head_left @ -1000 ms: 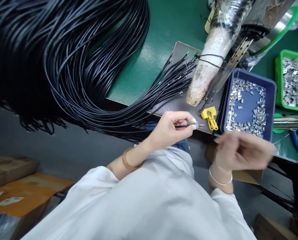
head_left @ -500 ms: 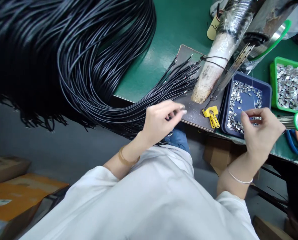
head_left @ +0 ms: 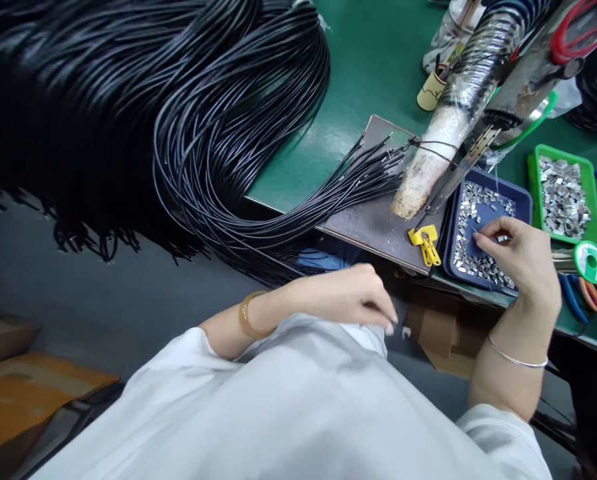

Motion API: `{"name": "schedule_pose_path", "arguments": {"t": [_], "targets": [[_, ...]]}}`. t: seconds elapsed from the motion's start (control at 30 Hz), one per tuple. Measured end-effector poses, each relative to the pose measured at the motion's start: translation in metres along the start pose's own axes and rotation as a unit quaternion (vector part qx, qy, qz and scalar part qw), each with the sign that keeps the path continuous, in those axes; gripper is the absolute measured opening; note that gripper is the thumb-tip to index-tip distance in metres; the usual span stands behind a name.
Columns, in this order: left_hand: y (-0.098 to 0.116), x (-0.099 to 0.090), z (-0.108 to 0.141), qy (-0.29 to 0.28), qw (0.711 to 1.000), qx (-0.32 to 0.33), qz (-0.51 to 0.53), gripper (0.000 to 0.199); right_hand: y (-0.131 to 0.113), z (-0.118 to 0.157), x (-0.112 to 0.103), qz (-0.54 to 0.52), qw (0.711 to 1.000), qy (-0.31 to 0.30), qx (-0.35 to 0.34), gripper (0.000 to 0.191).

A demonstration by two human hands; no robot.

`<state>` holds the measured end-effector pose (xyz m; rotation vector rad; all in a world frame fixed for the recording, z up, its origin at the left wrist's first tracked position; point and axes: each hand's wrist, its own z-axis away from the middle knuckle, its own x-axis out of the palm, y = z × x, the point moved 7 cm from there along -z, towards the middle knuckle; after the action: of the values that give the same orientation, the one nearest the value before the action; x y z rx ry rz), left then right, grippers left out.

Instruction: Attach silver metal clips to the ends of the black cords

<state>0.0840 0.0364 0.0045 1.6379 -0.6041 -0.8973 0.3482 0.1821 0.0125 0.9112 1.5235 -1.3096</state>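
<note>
My left hand [head_left: 361, 298] hangs in front of my white shirt, below the table edge. Its fingers are curled together, and what lies in them, if anything, is hidden. A small white piece [head_left: 406, 331] shows just beyond the fingertips, apart from them. Over the blue tray [head_left: 523, 195] of small silver metal clips [head_left: 482, 267], my right hand [head_left: 521, 257] pinches a thin wire [head_left: 474, 231], whose fine tip sticks out past the thumb and finger. Black cables [head_left: 298, 223] with stripped ends lie across a brown board [head_left: 373, 230] to the left.
A yellow tool [head_left: 425, 243] lies beside the blue tray. Above the board slants a wrapped duct [head_left: 435, 147] beside a metal stand. A green bin [head_left: 595, 213] of clips, a wire spool [head_left: 591, 262] and pliers [head_left: 573, 297] are at the right. An open carton [head_left: 445, 333] stands below.
My left hand has moved down and right, off the cables to below the table edge. The white piece has appeared near it. My right hand stays pinched over the blue tray; the view has shifted.
</note>
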Motion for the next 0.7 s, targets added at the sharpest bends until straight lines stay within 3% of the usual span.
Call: {"name": "schedule_pose_path", "arguments": {"t": [0.03, 0.07, 0.1, 0.17, 0.23, 0.33, 0.5, 0.63, 0.7], "targets": [[-0.001, 0.013, 0.0, -0.046, 0.998, -0.01, 0.051, 0.024, -0.001, 0.002, 0.001, -0.011, 1.0, 0.011, 0.006, 0.011], [-0.004, 0.02, -0.001, -0.053, 0.994, -0.029, 0.092, 0.027, -0.004, 0.006, 0.002, -0.025, 0.999, 0.031, 0.009, 0.012], [-0.011, 0.021, -0.004, -0.021, 0.991, -0.056, 0.12, 0.031, -0.01, 0.011, 0.001, -0.039, 0.997, 0.06, 0.01, 0.012], [-0.03, 0.008, -0.008, 0.124, 0.975, -0.106, 0.149, 0.035, -0.026, 0.027, -0.007, -0.068, 0.987, 0.148, 0.003, 0.013], [-0.045, -0.01, -0.007, 0.268, 0.937, -0.121, 0.188, 0.035, -0.044, 0.047, -0.016, -0.129, 0.966, 0.222, 0.009, 0.015], [-0.053, -0.029, -0.006, 0.363, 0.887, -0.1, 0.266, 0.025, -0.071, 0.071, -0.019, -0.272, 0.93, 0.248, 0.005, 0.019], [-0.043, -0.042, -0.011, 0.369, 0.875, -0.079, 0.303, 0.014, -0.114, 0.084, 0.008, -0.447, 0.878, 0.164, -0.037, 0.016], [-0.037, -0.039, -0.013, 0.358, 0.877, -0.076, 0.312, 0.019, -0.136, 0.084, 0.024, -0.386, 0.899, 0.191, -0.076, 0.004], [-0.036, -0.038, -0.013, 0.352, 0.879, -0.072, 0.314, 0.022, -0.141, 0.08, 0.031, -0.384, 0.902, 0.175, -0.089, 0.007]]}}
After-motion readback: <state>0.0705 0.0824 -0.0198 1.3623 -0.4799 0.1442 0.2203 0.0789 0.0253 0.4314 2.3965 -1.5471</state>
